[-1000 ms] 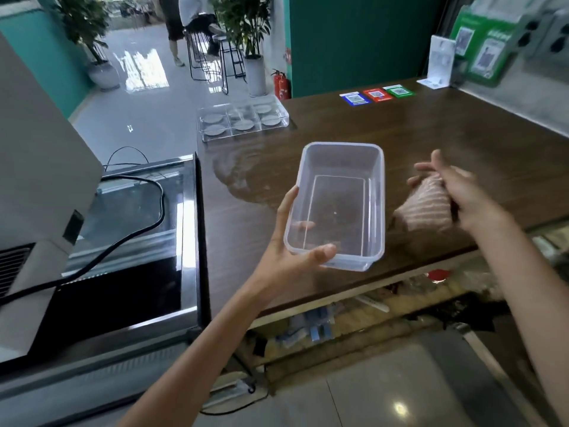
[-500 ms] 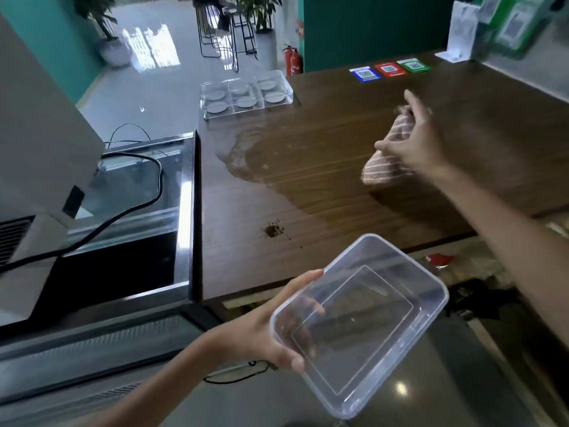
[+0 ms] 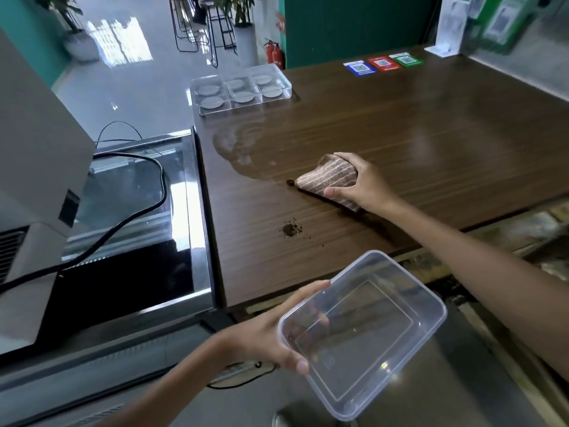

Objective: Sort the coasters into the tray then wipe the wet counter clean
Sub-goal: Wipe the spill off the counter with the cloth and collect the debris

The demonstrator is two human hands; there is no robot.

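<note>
A clear compartment tray with several round grey coasters stands at the counter's far left corner. A water puddle spreads on the dark wood counter just in front of it. My right hand grips a brown striped cloth lying on the counter at the puddle's right edge. A small heap of dark crumbs lies nearer the front edge. My left hand holds an empty clear plastic container by its rim, tilted, below the counter's front edge.
A glass-topped freezer with a black cable adjoins the counter on the left, beside a grey machine. Blue, red and green QR cards and a white stand sit at the counter's far side.
My right hand has carried the cloth leftward and toward me, down to the puddle's edge. My left hand lowered the container off the counter earlier and now holds it about still.
</note>
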